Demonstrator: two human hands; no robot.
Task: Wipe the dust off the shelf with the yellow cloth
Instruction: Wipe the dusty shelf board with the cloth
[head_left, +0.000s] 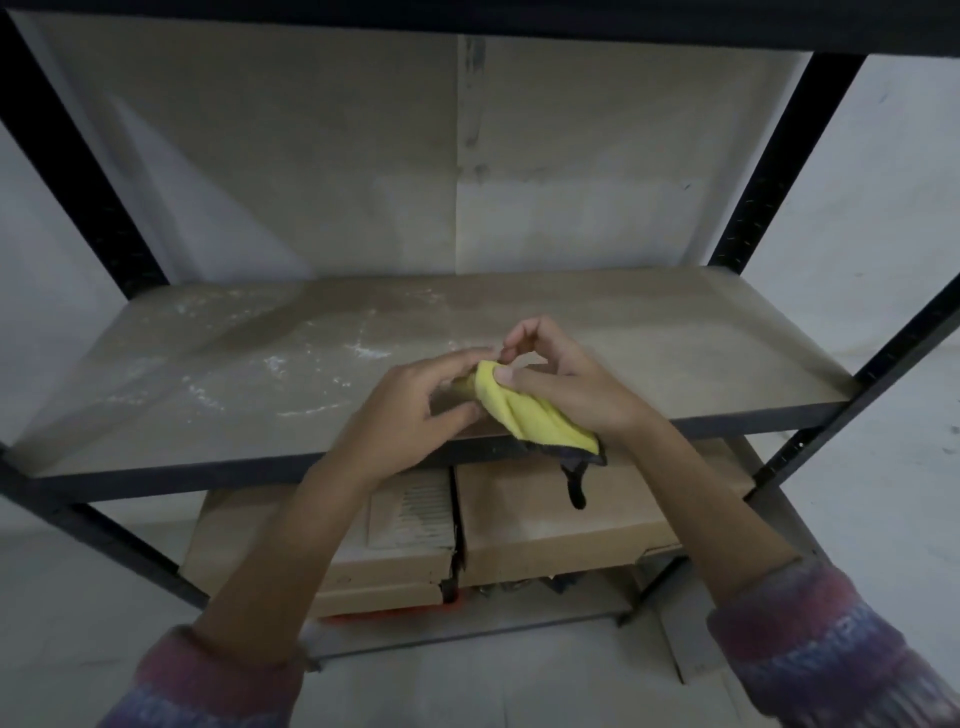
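**Getting the cloth ready before we wipe**

The yellow cloth (524, 410) is held between our two hands, over the front edge of the shelf (649, 343), and it looks to be clear of the board. Our right hand (561, 379) pinches its upper end between the thumb and the curled fingers. Our left hand (415, 410) curls its fingers round the same end from the other side. The cloth is soft and plush and is gathered into a loose roll. A dark trim (566, 452) runs along its lower edge, and a small loop (576, 488) dangles from it.

We judge this step to be shaping the cloth into a pad. To do it well, we should fold it flat and broad, with the trim and loop tucked away from the wiping face. Then we should lay it down at one end and draw it in long, overlapping strokes, pressing evenly.

The shelf is a flat, matt, pale brown board. White dust (291, 364) lies over its left half in streaks and specks, while the right half looks plainer. Fine powder like this may smear or fly up, so slow passes towards one edge should serve us best.

The board sits in a black metal frame (779, 166) with angled uprights. Cardboard boxes (545, 525) sit on the tier beneath, and knitted sleeves (831, 649) cover our forearms.
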